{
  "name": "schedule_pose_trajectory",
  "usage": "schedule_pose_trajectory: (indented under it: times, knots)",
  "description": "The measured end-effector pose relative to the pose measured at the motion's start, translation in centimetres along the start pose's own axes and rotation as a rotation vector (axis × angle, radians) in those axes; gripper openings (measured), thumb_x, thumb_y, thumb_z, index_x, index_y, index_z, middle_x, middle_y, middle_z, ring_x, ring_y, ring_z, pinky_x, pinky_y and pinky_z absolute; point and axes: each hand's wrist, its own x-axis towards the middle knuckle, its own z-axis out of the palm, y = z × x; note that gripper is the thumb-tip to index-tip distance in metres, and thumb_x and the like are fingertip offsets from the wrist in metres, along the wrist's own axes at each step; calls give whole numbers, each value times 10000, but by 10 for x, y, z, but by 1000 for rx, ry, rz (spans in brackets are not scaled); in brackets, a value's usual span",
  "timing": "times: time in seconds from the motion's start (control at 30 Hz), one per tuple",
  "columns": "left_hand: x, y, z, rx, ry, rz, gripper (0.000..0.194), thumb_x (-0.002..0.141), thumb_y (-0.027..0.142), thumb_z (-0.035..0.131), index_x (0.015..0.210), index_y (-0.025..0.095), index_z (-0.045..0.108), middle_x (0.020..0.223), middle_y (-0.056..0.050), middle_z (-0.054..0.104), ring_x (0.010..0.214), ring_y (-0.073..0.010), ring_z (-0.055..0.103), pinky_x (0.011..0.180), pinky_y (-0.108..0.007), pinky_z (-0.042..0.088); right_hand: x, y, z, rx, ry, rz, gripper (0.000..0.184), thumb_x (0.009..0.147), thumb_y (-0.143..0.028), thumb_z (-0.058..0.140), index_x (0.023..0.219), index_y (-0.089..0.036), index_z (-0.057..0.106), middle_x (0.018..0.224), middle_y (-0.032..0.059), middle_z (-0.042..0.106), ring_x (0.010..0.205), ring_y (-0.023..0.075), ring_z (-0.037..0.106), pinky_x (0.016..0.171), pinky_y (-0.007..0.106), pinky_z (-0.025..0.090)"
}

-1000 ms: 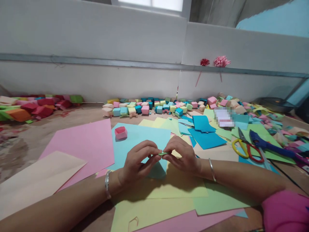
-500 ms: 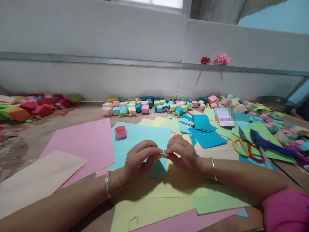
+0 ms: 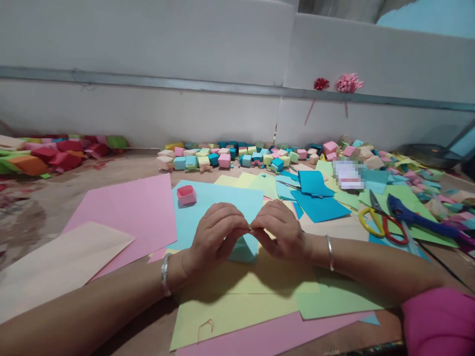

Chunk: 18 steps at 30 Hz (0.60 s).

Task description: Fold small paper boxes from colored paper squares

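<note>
My left hand (image 3: 217, 231) and my right hand (image 3: 281, 230) meet fingertip to fingertip above the sheets. Both are closed in a pinch on a small folded piece of green paper (image 3: 250, 229), of which only a sliver shows between the fingertips. Under the hands lie a light blue sheet (image 3: 222, 195) and a yellow sheet (image 3: 237, 316). A small open pink paper box (image 3: 186, 196) sits on the blue sheet, beyond my left hand.
Scissors (image 3: 382, 222) and a blue glue gun (image 3: 415, 213) lie at the right. Folded paper cubes (image 3: 224, 160) line the wall, with more red and orange ones (image 3: 63, 158) at the left. Pink (image 3: 129, 212) and peach (image 3: 70, 262) sheets cover the left side.
The green paper has sunk further between my fingertips, and less of it shows. My hands stay together in nearly the same place; the view has tilted slightly down.
</note>
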Motion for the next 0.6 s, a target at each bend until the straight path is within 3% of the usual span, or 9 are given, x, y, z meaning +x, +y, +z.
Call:
schedule_pose_trajectory:
  times: [0.03, 0.1, 0.2, 0.3, 0.37, 0.43, 0.5, 0.6]
  knots:
    - [0, -2, 1, 13, 25, -38, 63, 900, 178, 574, 952, 209, 558, 881, -40, 642, 849, -183, 588, 802, -348, 490, 1, 0, -1, 8, 8, 29, 47, 868, -154, 562, 861, -197, 580, 741, 32, 642, 697, 162, 551, 654, 330, 421]
    - [-1, -9, 4, 33, 103, -169, 242, 859, 321, 659, 1049, 211, 556, 1016, -71, 630, 990, -223, 578, 894, -390, 473, 2, 2, -1, 59, 57, 149, 58, 866, -154, 562, 841, -204, 577, 724, 17, 628, 681, 151, 550, 657, 321, 432]
    - [-2, -20, 10, -51, 221, -474, 577, 722, 511, 754, 1158, 211, 524, 1154, -103, 588, 1114, -271, 540, 936, -423, 455, 4, 9, 0, 202, 156, 487, 54, 861, -207, 580, 811, -208, 559, 721, 3, 601, 674, 140, 560, 632, 294, 449]
    - [-1, -26, 15, -327, 274, -806, 678, 648, 506, 798, 1186, 208, 511, 1149, -96, 591, 1073, -255, 577, 872, -385, 492, 5, 15, 6, 479, 224, 798, 98, 846, -266, 608, 816, -207, 536, 732, -2, 619, 713, 148, 626, 651, 287, 481]
    - [1, -24, 16, -513, 250, -953, 638, 642, 449, 810, 1167, 202, 542, 1101, -82, 611, 946, -218, 618, 760, -340, 522, 4, 16, 11, 669, 238, 894, 126, 831, -291, 626, 829, -206, 533, 731, -1, 649, 737, 157, 657, 680, 294, 500]
    - [3, -18, 15, -624, 162, -1013, 500, 659, 398, 804, 1077, 194, 622, 1031, -67, 639, 811, -185, 620, 652, -309, 517, 3, 14, 16, 782, 213, 922, 139, 814, -299, 643, 835, -206, 542, 740, 4, 673, 746, 154, 660, 691, 295, 506]
    - [4, -12, 14, -658, 98, -977, 319, 699, 377, 777, 947, 194, 699, 958, -58, 663, 753, -178, 604, 611, -307, 504, 0, 11, 19, 804, 156, 910, 129, 800, -297, 653, 837, -205, 571, 762, 8, 678, 733, 145, 640, 672, 286, 498]
    - [2, -10, 15, -628, 64, -869, 174, 774, 375, 716, 819, 209, 737, 863, -52, 676, 784, -199, 602, 674, -337, 515, -3, 10, 20, 643, 12, 828, 65, 784, -262, 650, 792, -201, 627, 777, 13, 653, 703, 132, 585, 609, 264, 462]
